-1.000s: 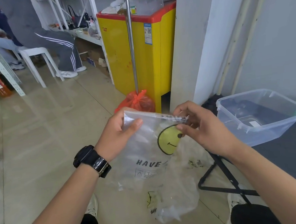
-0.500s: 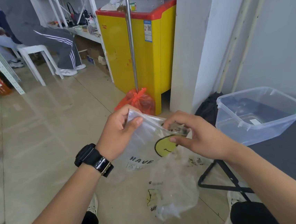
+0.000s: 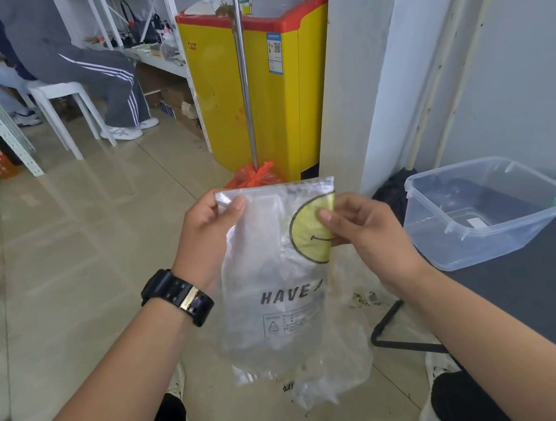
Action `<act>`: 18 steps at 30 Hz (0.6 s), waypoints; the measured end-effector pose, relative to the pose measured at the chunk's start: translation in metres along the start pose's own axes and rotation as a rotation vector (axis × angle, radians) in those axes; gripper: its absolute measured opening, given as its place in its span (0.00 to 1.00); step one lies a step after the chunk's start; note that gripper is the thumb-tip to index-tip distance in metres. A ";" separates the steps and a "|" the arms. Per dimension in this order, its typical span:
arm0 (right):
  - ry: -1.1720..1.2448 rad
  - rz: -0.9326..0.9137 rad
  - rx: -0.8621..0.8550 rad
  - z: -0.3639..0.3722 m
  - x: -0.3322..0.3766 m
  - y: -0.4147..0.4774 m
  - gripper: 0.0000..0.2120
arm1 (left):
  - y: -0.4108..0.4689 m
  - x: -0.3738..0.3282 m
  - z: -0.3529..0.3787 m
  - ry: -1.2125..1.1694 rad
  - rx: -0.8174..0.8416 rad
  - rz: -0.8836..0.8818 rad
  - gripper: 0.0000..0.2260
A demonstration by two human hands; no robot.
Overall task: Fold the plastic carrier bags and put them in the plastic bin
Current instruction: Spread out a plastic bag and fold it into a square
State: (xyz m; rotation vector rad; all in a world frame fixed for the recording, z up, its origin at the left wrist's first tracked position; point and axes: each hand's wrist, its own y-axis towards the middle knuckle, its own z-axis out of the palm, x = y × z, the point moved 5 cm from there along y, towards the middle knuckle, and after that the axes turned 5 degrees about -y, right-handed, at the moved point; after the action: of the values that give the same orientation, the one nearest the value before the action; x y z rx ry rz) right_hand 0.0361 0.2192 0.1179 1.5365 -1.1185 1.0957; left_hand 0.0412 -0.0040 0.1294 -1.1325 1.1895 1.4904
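Within the last half-second you raised the carrier bag [image 3: 278, 295] and pulled it flat, halved lengthwise. Your left grip [image 3: 204, 237] pinched its top corner; your right grip [image 3: 367, 235] pinched the folded edge. The bag hung mid-air, left of the plastic bin [image 3: 483, 244]; further folds likely remained.

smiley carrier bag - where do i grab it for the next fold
On the smiley carrier bag, probably the free bottom edge, pinched from below by the right hand: it hangs long and flat while the left hand pinches the top corner.
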 end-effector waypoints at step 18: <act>-0.386 0.040 0.380 0.020 -0.023 -0.014 0.10 | 0.009 -0.035 -0.009 0.467 -0.030 0.399 0.10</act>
State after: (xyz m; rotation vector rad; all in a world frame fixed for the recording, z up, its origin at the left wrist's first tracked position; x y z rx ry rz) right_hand 0.0478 0.2062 0.0894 2.0983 -1.2478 1.1117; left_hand 0.0401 -0.0173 0.1644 -1.3671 1.8023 1.5821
